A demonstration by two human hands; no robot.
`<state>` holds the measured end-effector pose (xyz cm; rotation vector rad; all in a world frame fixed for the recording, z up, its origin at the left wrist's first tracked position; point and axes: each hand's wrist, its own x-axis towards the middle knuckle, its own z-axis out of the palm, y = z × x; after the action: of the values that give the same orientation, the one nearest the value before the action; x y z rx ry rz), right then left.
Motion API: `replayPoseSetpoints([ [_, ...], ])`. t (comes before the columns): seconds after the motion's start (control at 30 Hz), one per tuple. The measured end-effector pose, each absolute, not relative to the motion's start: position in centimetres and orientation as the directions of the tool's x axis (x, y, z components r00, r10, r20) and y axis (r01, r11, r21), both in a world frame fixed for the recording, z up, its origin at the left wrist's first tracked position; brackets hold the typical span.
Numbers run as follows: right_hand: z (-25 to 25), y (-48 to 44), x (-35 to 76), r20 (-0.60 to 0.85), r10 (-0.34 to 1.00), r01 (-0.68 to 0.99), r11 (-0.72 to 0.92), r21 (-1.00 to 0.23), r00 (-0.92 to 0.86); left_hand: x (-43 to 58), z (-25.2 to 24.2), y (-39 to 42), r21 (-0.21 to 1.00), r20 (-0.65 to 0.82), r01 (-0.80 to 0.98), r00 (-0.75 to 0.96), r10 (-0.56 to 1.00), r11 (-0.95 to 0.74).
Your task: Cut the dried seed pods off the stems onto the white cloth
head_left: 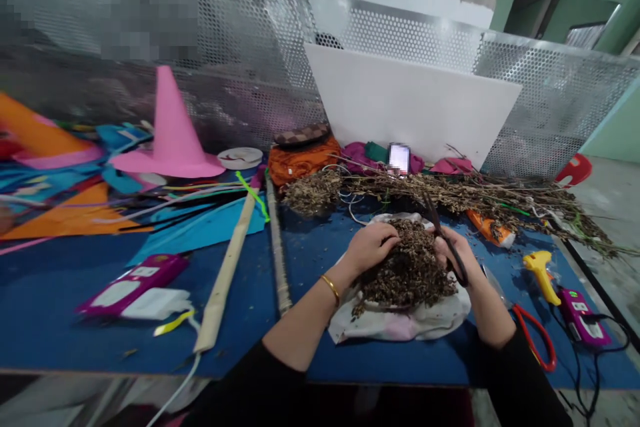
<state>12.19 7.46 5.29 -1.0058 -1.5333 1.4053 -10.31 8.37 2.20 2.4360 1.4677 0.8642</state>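
Note:
A mound of dried brown plant material (407, 280) sits on a crumpled white cloth or bag (400, 328) right in front of me. My left hand (373, 247) bends over its upper left side, fingers drawn together on the dried bits. On the mound's right side, my right hand (456, 247) is closed around dark scissors (453, 255), whose blades point up and away from me. Some fingertips of both hands are hidden in the plant bits. Behind the mound lies a long pile of dried plant stems (450, 190).
Red-handled scissors (536, 340), a yellow glue gun (543, 273) and a purple power strip (583, 317) are at right. Leftward lie a wooden stick (227, 273), another purple power strip (133, 285) and a pink cone hat (173, 133). A white board (415, 97) leans behind.

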Motion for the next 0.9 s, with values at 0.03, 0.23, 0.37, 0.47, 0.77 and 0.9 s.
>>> replayPoseSetpoints([
  [0.03,5.3,7.6,12.4,0.018,0.926,-0.074,-0.011,-0.997,-0.377,-10.0,2.3,8.2,0.413,0.417,0.754,0.342,0.842,-0.510],
  [0.23,4.9,8.5,13.4,-0.052,0.920,-0.387,-0.214,-0.897,-0.388,-6.8,1.1,6.5,0.242,0.256,0.732,0.585,0.769,-0.637],
  [0.37,5.4,8.5,13.5,-0.072,0.924,-0.414,-0.238,-0.879,-0.376,-6.3,1.1,5.5,0.156,0.178,0.759,0.608,0.774,-0.632],
  [0.47,6.1,8.1,13.3,-0.060,0.931,-0.382,-0.206,-0.901,-0.359,-5.9,1.3,5.0,0.142,0.169,0.746,0.629,0.759,-0.650],
  [0.77,5.6,8.5,12.8,0.050,0.977,-0.002,0.050,-0.999,-0.207,-3.9,0.6,3.9,0.138,0.191,0.741,0.632,0.752,-0.658],
  [0.9,4.8,9.1,13.1,0.091,0.974,0.101,0.114,-0.988,-0.210,-4.0,0.9,2.8,0.165,0.210,0.710,0.653,0.728,-0.684],
])
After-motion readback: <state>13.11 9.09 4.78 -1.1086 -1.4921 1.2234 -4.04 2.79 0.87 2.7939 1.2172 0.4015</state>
